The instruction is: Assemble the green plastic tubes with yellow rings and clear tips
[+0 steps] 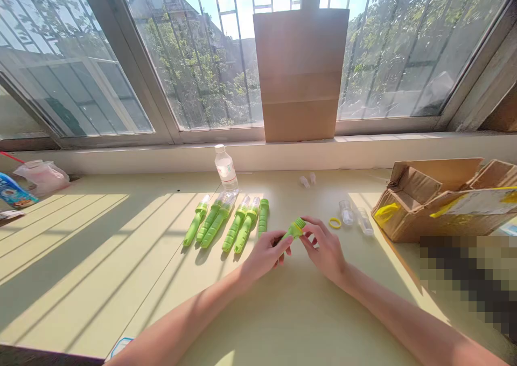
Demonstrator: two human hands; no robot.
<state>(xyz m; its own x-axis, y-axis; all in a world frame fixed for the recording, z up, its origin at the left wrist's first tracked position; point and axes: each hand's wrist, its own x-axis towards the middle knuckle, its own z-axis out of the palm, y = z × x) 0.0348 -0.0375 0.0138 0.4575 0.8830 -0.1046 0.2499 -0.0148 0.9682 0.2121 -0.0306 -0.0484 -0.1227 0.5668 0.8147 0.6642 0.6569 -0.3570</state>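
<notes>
Gripping green tube (292, 230) in left hand (263, 253), nearer and right of bottle (226, 173) | resting right hand (328, 251) narrow-fingered at threaded neck (299, 223), cannot tell if pinching | apparently working neck | probably needing steady left grip next

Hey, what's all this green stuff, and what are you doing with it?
A person is holding a green stick in the left hand, with the right hand up at its ridged top end. To the left on the table lie five green sticks with clear tops and one without a clear top. To the right are a yellow ring, two clear pieces and a cardboard box.
</notes>
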